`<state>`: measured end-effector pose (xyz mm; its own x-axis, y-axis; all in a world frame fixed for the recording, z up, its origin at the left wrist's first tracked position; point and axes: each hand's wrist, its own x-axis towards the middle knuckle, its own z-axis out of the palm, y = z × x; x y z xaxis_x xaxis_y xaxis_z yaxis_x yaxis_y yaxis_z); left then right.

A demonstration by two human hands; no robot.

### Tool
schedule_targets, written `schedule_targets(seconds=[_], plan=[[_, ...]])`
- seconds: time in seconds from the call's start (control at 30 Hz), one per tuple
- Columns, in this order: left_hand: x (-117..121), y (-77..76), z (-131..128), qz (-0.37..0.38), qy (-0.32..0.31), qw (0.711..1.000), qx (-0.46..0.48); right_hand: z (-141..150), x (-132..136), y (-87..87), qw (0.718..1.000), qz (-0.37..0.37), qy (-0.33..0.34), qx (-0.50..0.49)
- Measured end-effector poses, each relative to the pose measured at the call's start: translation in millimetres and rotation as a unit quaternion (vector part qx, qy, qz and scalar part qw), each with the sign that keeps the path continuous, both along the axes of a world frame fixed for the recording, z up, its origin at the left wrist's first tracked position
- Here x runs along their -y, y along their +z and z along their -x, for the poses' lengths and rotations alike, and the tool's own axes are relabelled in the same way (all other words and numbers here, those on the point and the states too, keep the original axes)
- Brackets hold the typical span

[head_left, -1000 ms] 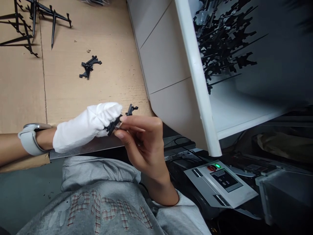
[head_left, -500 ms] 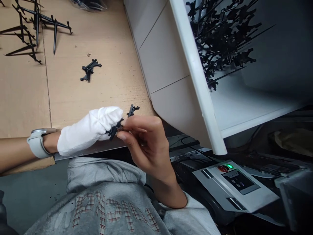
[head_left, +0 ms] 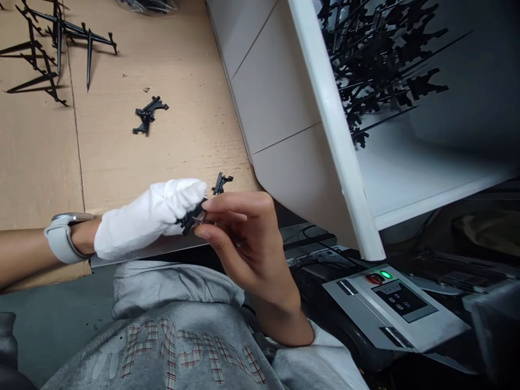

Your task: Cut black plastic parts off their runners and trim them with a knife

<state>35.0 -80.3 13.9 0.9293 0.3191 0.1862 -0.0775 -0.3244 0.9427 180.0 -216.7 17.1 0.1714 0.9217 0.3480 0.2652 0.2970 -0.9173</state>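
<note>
My left hand point(head_left: 150, 215), in a white glove with a grey watch at the wrist, is closed round a small black plastic part point(head_left: 192, 216) above the near edge of the cardboard-covered table point(head_left: 122, 157). My bare right hand point(head_left: 239, 238) meets it from the right, thumb and forefinger pinched on the same part. One end of the part point(head_left: 221, 182) sticks up past my fingertips.
A loose black part point(head_left: 148, 115) lies on the cardboard further back. Several long black sprue pieces point(head_left: 49, 49) lie at the far left. A white bin point(head_left: 333, 135) full of black sprues stands to the right. Below it sits a control panel point(head_left: 390, 303) with a green light.
Both hands have stayed together on the part with only slight shifts of the fingers. The view has drifted a little.
</note>
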Motion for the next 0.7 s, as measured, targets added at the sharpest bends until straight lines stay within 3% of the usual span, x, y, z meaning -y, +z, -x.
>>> schedule_targets(seconds=[0.57,0.7], plan=[[-1.4,0.8,4.1,0.026,0.000,0.999,-0.028,-2.6,-5.2,-3.2,1.000,-0.006,-0.003,0.005],[0.1,0.6,1.7,0.040,-0.007,0.999,-0.024,-4.6,-4.3,-2.5,1.000,-0.001,0.023,0.021]])
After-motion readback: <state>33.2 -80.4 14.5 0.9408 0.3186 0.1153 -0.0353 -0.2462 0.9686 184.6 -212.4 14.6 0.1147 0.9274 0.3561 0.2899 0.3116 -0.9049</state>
